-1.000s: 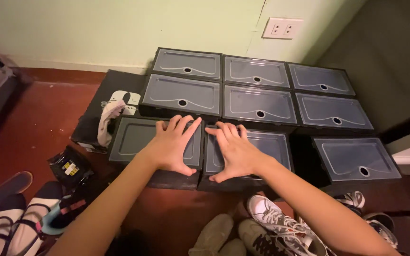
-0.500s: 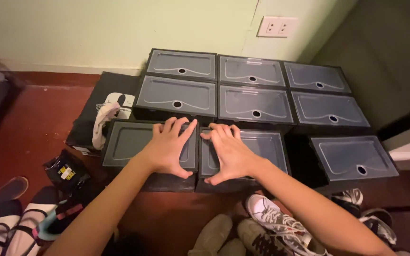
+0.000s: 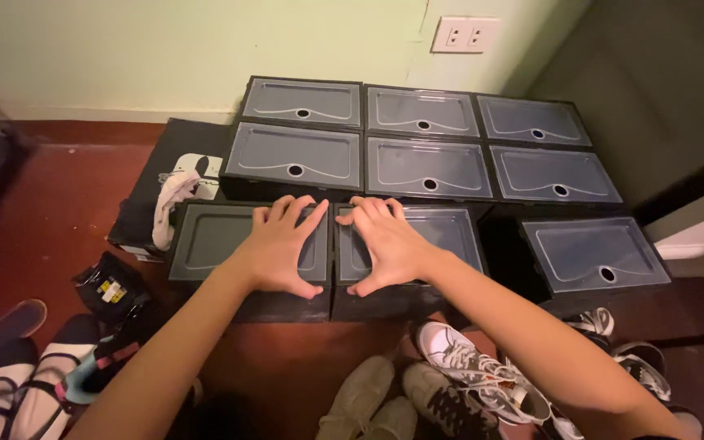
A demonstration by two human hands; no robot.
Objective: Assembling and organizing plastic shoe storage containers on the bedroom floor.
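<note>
- Left hand flat, palm down, fingers spread open on clear lid of left box; nothing gripped.
- Right hand flat likewise, fingers splayed on lid of middle box; nothing gripped.
- Thumbs angled inward toward each other, close but apart, either side of the seam between the two boxes.
- Both boxes on red floor, front row, side by side and touching; black frames, translucent grey lids.
- Right box in same row, set apart from middle box by a dark gap; round hole near lid's front edge.
- Behind: six stacked boxes in two rows of three against pale green wall; same black frame, grey lid, one round hole and a curved line on each.
- White socket plate on wall above back row, rectangular, two outlets.
- Flat black carton left of boxes, lying on floor; white shoe resting on it.
- Small black package with yellow-and-white label on floor, near left forearm.
- White sneakers with laces below right forearm; olive shoes beside them at bottom centre.
- More footwear at bottom left and bottom right, partly cut off by frame.
</note>
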